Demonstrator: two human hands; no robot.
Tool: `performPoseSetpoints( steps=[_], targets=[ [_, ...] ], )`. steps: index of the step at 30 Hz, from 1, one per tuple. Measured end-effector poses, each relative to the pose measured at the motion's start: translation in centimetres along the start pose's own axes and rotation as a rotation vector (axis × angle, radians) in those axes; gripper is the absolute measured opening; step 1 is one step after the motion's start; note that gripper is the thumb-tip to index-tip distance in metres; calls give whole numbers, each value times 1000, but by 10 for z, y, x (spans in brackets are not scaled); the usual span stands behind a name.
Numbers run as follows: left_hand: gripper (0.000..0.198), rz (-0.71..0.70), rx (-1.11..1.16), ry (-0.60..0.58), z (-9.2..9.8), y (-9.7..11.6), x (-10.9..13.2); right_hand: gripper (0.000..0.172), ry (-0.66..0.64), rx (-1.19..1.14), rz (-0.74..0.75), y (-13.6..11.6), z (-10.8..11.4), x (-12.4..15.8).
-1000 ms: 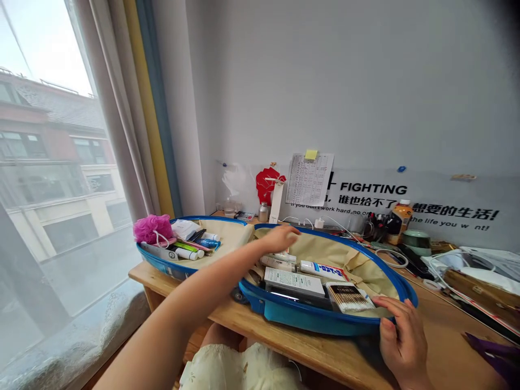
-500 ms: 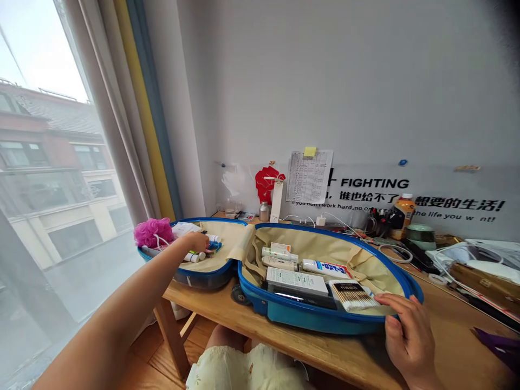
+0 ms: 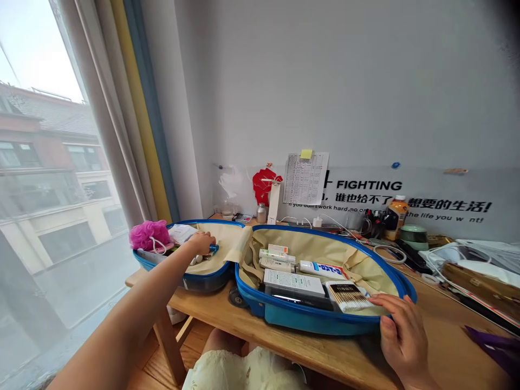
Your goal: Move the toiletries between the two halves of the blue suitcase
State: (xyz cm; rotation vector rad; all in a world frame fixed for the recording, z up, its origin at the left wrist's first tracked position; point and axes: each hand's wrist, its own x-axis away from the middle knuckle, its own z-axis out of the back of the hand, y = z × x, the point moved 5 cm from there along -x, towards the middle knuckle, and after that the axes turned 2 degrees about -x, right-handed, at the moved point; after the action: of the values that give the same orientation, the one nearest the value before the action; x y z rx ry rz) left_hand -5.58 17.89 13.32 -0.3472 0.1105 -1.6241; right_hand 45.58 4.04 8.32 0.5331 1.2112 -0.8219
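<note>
Glossy blue plastic suitcase shell [image 3: 320,323]; matt beige cloth lining [image 3: 314,245]; smooth wooden desk [image 3: 444,303]; ruffled pink mesh bath puff [image 3: 147,235]

Room is free above the toothpaste [image 3: 320,268]; left hand [image 3: 200,242] crowds the blue item [image 3: 214,249]

Suitcase [image 3: 242,245] on desk [image 3: 442,319]; in right half [image 3: 309,324], toothpaste [image 3: 320,268] behind cotton swabs [image 3: 348,297]

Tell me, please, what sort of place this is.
Probably a study corner in a home or dormitory: a wooden desk stands beside a large window, and wall lettering reads "FIGHTING". An open suitcase lies on the desk.
</note>
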Motion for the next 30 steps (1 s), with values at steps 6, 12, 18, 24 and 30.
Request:
performPoseSetpoints(
  steps=[6,12,18,24,30],
  targets=[
    [33,21,20,24,-4,8,-7,33,3,-8,-23,4,-1,4],
    [27,115,265,250,29,-9,7,32,2,16,-7,2,-1,2],
    [31,181,703,492,95,5,14,29,7,13,26,-2,1,-2],
    [28,61,1092,376,128,127,-16,31,-10,22,29,-1,1,-1],
    [34,-5,1218,102,120,242,-45,35,-17,24,-35,9,-3,7]
  ],
)
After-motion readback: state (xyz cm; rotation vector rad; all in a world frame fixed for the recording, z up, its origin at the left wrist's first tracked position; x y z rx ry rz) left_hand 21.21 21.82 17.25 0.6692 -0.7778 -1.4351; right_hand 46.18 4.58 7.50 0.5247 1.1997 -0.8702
